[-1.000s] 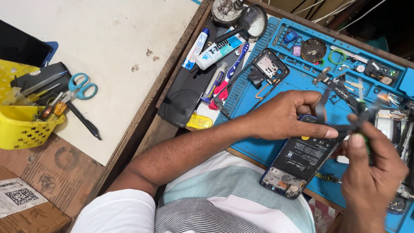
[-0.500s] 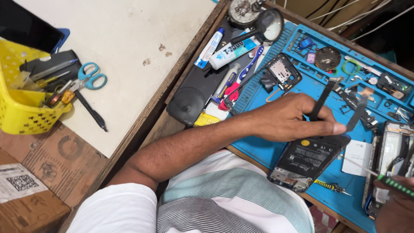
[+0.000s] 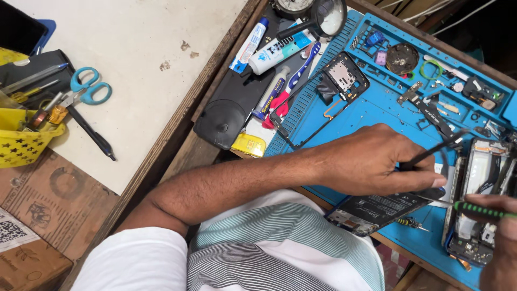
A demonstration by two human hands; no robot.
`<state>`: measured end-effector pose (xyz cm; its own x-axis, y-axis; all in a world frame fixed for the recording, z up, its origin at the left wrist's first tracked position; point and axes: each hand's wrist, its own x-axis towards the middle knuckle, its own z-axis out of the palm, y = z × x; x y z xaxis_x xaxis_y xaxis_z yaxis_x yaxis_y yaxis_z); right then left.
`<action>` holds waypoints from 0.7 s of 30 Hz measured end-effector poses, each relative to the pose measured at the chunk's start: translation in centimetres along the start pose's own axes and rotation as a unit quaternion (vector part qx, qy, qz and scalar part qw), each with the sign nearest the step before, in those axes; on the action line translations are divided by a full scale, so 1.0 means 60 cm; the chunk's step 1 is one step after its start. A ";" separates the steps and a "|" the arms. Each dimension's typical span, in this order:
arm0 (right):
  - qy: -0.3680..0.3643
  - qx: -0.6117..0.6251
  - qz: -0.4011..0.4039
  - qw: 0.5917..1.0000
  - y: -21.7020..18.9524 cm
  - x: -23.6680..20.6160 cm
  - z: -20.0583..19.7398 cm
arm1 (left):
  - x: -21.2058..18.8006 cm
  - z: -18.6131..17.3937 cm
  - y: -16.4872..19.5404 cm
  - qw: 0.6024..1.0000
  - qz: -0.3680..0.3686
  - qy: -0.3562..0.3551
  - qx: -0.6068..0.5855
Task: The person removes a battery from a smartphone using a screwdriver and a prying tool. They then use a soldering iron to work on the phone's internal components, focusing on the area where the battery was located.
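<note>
- The left hand (image 3: 377, 161) is pressing the dark back cover (image 3: 377, 207) under its fingers, pinching black tweezers (image 3: 431, 153).
- The right hand (image 3: 498, 237) is gripping a green-handled screwdriver (image 3: 479, 209) beside the opened phone (image 3: 476, 205).
- Beyond the fingers, the stripped frame (image 3: 344, 81) is lying on the blue mat (image 3: 377, 108); reassembly looks unfinished.

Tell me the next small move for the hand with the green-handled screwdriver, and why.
Probably bring the green-handled screwdriver in the right hand down onto the opened phone: its tip points left, beside the phone. The left hand pins the dark back cover and holds black tweezers.
</note>
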<state>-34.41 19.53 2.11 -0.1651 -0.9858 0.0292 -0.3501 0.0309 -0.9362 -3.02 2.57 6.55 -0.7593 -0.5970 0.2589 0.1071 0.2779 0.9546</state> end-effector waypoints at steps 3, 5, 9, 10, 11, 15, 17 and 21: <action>-0.049 -0.067 0.062 0.995 -0.057 0.034 0.016 | 0.000 0.016 -0.002 0.999 -0.008 -0.034 0.040; -0.042 -0.108 0.084 0.990 -0.076 0.046 0.031 | 0.006 0.024 -0.006 0.997 -0.025 -0.058 0.040; -0.008 -0.075 0.096 0.993 -0.060 0.059 0.028 | 0.017 0.027 -0.018 0.996 -0.020 -0.081 0.014; -0.016 -0.040 0.094 0.995 -0.048 0.066 0.017 | 0.018 0.024 -0.020 0.997 -0.026 -0.072 0.021; -0.017 -0.035 0.051 0.998 -0.034 0.053 0.014 | 0.019 0.022 -0.023 0.997 -0.033 -0.063 0.026; -0.079 -0.107 -0.103 0.986 0.003 -0.018 -0.010 | 0.016 0.006 -0.028 1.000 0.013 0.003 -0.026; -0.132 -0.185 -0.166 0.960 0.002 -0.051 -0.021 | 0.013 0.004 -0.026 0.999 -0.042 -0.018 0.016; -0.224 -0.294 -0.235 0.899 -0.021 -0.059 -0.041 | 0.008 0.006 -0.022 0.999 -0.043 -0.006 0.033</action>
<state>-35.65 23.39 4.07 0.4710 -0.8758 0.1056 -0.7326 -0.4550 -0.5062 -3.76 2.18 5.37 -0.7719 -0.6112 0.1749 -0.0006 0.2757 0.9612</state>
